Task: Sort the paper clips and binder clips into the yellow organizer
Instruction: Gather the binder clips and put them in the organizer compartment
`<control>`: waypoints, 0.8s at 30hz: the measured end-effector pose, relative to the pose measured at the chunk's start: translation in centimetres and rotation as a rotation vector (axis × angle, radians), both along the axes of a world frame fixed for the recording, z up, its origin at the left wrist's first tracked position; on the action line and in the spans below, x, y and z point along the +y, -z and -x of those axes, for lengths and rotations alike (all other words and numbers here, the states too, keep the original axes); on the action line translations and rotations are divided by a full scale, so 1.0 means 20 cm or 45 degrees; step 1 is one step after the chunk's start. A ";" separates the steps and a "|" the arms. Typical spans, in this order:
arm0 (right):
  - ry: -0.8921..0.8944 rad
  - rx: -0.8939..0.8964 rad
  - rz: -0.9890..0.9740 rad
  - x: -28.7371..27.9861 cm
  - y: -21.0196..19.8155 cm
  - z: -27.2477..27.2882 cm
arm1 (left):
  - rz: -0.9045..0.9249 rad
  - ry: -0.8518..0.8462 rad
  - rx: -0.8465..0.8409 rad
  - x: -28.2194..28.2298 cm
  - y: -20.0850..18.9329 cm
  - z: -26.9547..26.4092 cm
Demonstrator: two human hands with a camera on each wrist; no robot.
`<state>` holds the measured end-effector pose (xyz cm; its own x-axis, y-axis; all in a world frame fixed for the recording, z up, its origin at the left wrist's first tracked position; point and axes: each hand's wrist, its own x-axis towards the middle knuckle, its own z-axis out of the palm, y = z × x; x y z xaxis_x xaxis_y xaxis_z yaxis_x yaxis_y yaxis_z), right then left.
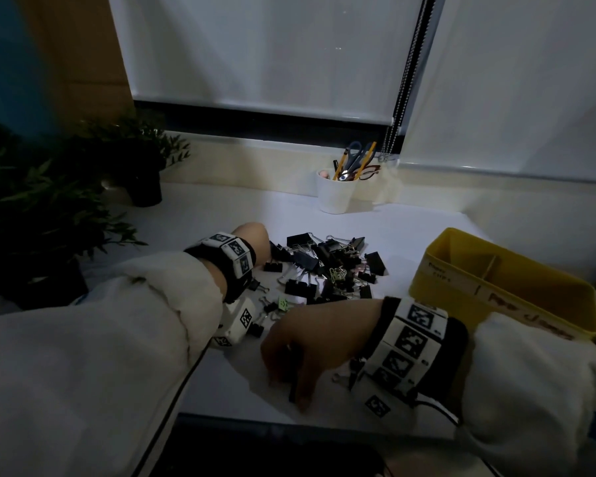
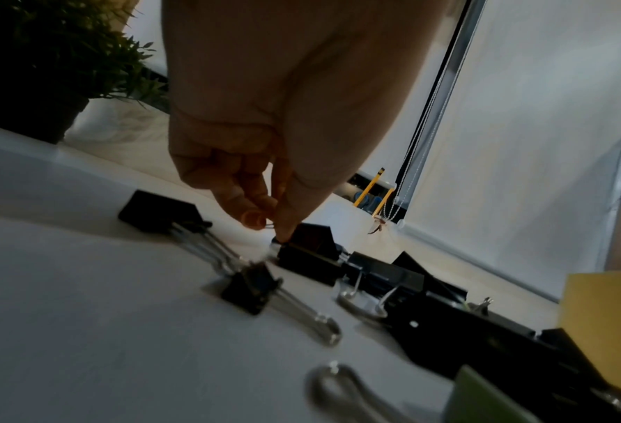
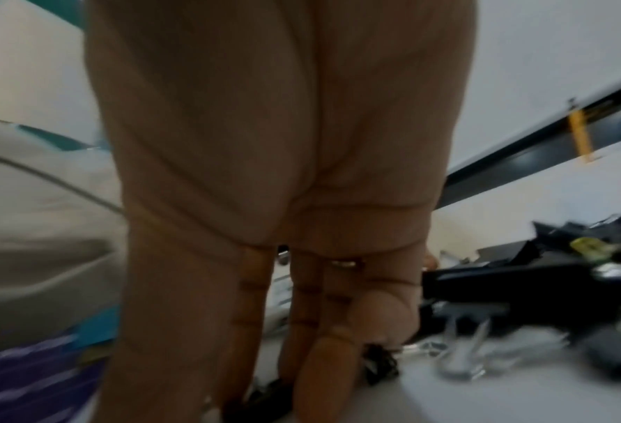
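Handwritten dark labels stand on the yellow organizer (image 1: 461, 294) along its near wall, one per compartment, but neither is clear enough to read.

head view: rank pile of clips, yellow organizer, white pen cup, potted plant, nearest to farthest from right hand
1. Pile of clips: just beyond the right hand, centre of the table.
2. Yellow organizer: to its right.
3. White pen cup: at the back by the window.
4. Potted plant: far left corner.

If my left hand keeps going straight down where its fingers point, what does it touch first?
Most likely the black binder clip right under the left hand; its fingers are already at that clip's wire handle, though contact is hard to confirm.
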<state>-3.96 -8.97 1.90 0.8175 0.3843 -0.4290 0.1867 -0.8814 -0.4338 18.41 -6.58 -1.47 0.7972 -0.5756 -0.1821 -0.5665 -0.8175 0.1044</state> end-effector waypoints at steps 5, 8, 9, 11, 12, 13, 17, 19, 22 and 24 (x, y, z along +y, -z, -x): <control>0.247 -0.081 -0.003 -0.15 -0.01 -0.06 | 0.231 0.106 0.041 0.05 -0.09 0.08; 0.407 -0.099 -0.026 -0.25 -0.03 -0.09 | 0.368 0.246 0.188 0.11 -0.15 0.14; 0.435 -0.129 -0.005 -0.28 -0.04 -0.09 | 0.380 0.284 0.239 0.12 -0.16 0.15; 0.464 -0.232 0.047 -0.32 -0.06 -0.10 | 0.311 0.358 0.300 0.15 -0.18 0.17; 0.483 -0.252 0.044 -0.34 -0.06 -0.11 | 0.263 0.399 0.339 0.15 -0.19 0.20; 0.502 -0.243 0.023 -0.35 -0.05 -0.10 | 0.232 0.428 0.390 0.16 -0.21 0.22; 0.551 -0.254 0.020 -0.35 -0.03 -0.10 | 0.059 0.513 0.330 0.20 -0.24 0.31; 0.577 -0.345 0.059 -0.35 -0.02 -0.11 | 0.012 0.563 0.270 0.20 -0.24 0.33; 0.590 -0.412 0.142 -0.33 -0.02 -0.15 | -0.087 0.599 0.200 0.18 -0.22 0.36; 0.572 -0.385 0.209 -0.32 -0.02 -0.17 | -0.106 0.627 0.133 0.16 -0.18 0.39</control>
